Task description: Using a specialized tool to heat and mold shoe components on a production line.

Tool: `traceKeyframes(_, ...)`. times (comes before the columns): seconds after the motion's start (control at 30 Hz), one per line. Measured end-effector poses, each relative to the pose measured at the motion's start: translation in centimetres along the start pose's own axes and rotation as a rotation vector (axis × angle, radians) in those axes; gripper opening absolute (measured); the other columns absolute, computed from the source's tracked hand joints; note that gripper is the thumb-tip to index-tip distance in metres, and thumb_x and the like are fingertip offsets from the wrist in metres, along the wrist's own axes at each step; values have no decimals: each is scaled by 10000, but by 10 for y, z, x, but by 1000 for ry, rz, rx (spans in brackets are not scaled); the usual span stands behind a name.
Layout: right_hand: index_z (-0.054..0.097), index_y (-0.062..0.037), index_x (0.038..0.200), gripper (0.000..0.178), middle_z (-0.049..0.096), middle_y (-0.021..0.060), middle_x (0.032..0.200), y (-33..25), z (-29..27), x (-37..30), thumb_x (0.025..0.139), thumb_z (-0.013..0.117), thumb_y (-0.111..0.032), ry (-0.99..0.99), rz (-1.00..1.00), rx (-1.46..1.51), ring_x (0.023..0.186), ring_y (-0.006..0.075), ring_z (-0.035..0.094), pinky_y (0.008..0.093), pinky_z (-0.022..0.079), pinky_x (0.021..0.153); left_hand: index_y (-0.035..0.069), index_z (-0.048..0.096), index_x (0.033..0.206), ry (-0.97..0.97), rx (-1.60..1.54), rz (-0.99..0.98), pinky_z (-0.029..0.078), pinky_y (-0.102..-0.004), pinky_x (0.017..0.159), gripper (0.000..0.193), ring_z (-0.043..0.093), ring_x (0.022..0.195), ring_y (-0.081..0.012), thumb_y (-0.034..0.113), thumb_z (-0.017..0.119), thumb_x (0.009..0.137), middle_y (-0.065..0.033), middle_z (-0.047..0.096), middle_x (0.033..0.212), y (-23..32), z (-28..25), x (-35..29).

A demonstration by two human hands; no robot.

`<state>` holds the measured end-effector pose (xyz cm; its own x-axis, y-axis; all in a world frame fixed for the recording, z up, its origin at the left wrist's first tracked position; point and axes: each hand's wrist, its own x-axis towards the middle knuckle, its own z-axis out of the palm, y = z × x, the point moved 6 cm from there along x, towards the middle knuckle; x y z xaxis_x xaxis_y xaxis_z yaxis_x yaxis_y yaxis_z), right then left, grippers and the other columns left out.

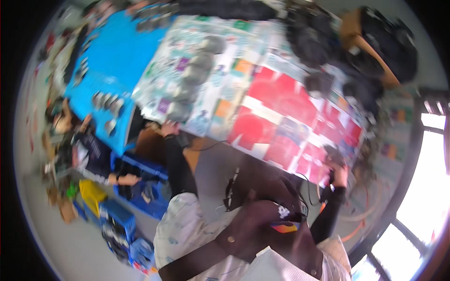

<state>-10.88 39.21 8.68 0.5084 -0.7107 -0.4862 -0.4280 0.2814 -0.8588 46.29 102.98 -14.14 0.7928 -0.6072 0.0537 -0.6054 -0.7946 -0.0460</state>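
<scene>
The picture is blurred by motion. My left hand [168, 127], in a black sleeve, rests at the near edge of a long table covered with printed paper sheets [220, 110], close to a row of several grey round lumps [197, 70]. My right hand [339, 175] is at the table's right corner, over red and white sheets [276, 112], with its fingers closed around a small dark object [332, 152]. Whether my left hand grips the paper edge is too blurred to tell.
A blue-covered table [115, 56] with more small grey pieces stands at the left. Another person [84, 150] crouches beside it over blue crates [140, 187] and a yellow box [91, 194]. Dark bulky items [375, 47] crowd the far right. Bright windows [422, 196] lie at the right.
</scene>
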Motion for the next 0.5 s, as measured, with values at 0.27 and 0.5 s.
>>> traceKeyframes(0.27, 683, -10, 1094, 282, 743, 71, 908, -17, 8, -16, 819, 629, -36, 98, 140, 43, 786, 140, 695, 268, 526, 463, -40, 636, 1129, 509, -830, -862, 502, -443, 884, 271, 649, 999, -346, 87, 494, 936, -169, 695, 1054, 81, -33, 29)
traceKeyframes(0.5, 676, 1, 1078, 270, 741, 84, 903, 0, -24, -52, 814, 622, -8, 245, 13, 71, 702, 139, 681, 261, 526, 468, 44, 594, 1282, 31, -1062, 367, 472, -461, 1016, 514, 598, 1156, -385, 56, 727, 786, -168, 660, 1238, 532, -168, 216)
